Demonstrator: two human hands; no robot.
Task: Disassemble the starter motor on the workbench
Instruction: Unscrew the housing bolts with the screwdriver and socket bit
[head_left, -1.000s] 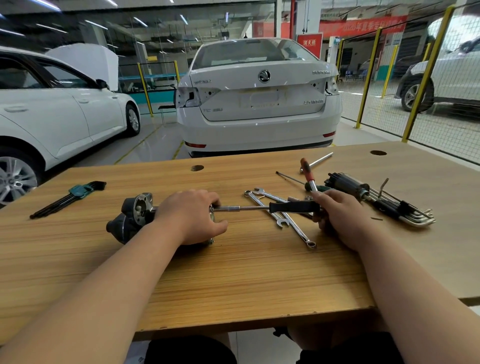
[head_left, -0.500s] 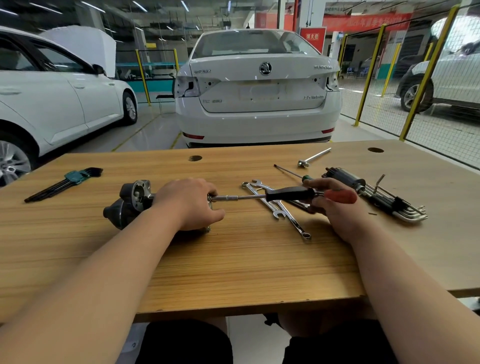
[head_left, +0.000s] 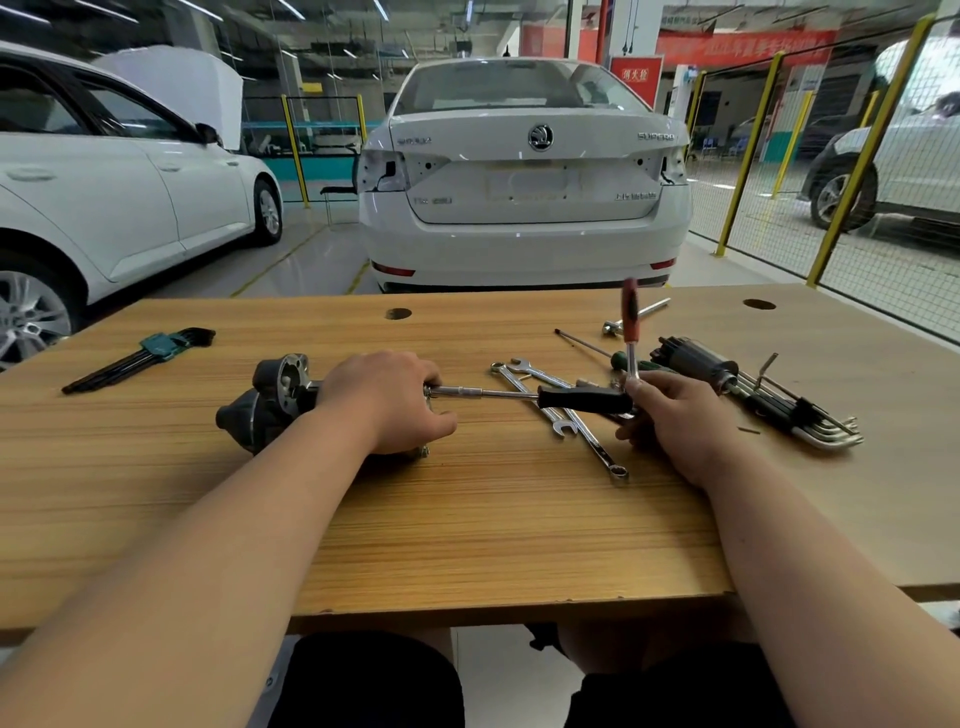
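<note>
Starter motor (head_left: 270, 405) is lying on its side on the workbench (head_left: 467, 519). Left hand (head_left: 387, 402) is gripping the motor's right end, fingers curled down over the housing and thumb tucked along the near side. A black-handled driver (head_left: 582, 400) is reaching from the motor's right end across to the right hand (head_left: 675, 421), whose fingers are wrapping its far end, where a red-handled bar (head_left: 630, 306) is standing upright. Wrenches (head_left: 571, 426) are lying under the driver, right of the motor.
</note>
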